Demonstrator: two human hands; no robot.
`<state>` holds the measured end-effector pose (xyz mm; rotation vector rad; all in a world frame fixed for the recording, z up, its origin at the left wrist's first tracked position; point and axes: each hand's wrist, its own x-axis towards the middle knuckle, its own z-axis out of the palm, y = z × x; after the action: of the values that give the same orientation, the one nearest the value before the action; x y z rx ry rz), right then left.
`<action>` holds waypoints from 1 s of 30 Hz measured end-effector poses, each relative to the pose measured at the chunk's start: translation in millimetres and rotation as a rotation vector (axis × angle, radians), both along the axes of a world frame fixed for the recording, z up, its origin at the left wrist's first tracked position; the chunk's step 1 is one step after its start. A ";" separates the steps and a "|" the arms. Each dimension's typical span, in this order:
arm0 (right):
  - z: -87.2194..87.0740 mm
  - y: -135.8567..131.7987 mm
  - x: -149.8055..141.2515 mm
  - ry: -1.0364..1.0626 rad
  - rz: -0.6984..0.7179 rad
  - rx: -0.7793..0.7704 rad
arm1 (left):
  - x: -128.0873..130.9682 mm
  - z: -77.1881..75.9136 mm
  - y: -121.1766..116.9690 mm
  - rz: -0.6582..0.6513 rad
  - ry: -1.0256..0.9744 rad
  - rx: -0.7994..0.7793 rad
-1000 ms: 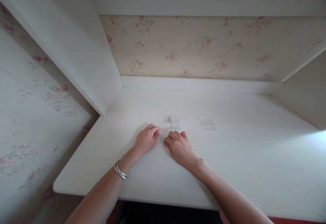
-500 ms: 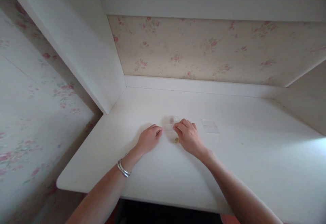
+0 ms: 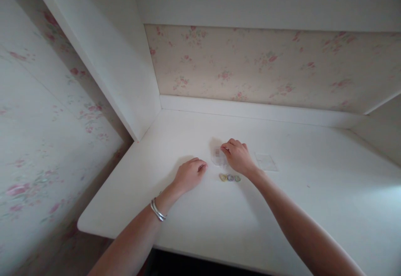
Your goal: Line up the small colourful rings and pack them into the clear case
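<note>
My right hand (image 3: pixel 238 156) is closed on a small clear plastic box (image 3: pixel 217 157) and holds it tilted, just off the white desk (image 3: pixel 194 221). Something pink shows inside the box. In front of that hand, three small coloured rings (image 3: pixel 230 177) lie in a row on the desk: yellow, purple, green. My left hand (image 3: pixel 190 174) rests on the desk to the left with its fingers curled under, and I see nothing in it. A silver bangle (image 3: pixel 157 210) sits on that wrist. A flat clear lid (image 3: pixel 266 162) lies to the right of my right hand.
The desk sits in a white alcove with a panel (image 3: pixel 125 71) on the left, a shelf overhead and floral wallpaper (image 3: pixel 269 67) behind. Its front edge runs across the bottom of the view. Bright light falls on the desk's right side (image 3: pixel 376 192).
My right hand moved forward from the desk to the clear box and tilted it up. That uncovered the three small rings. My left hand stayed in place.
</note>
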<state>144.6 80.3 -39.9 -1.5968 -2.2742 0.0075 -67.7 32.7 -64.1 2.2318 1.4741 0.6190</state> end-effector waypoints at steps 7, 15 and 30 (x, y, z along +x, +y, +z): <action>6.6 -11.6 27.8 0.240 -0.053 0.086 | -0.6 0.5 0.6 -0.018 -0.004 -0.001; -10.6 -66.1 39.1 0.448 -0.075 0.007 | 2.5 4.2 -2.5 -0.050 0.000 0.012; -23.6 -75.7 40.6 0.426 -0.027 0.048 | 50.2 18.8 -13.5 -0.232 0.032 0.083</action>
<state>185.2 4.7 -63.5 -1.4395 -1.9094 0.2593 -17.5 19.2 -45.3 2.4403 1.1987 0.5811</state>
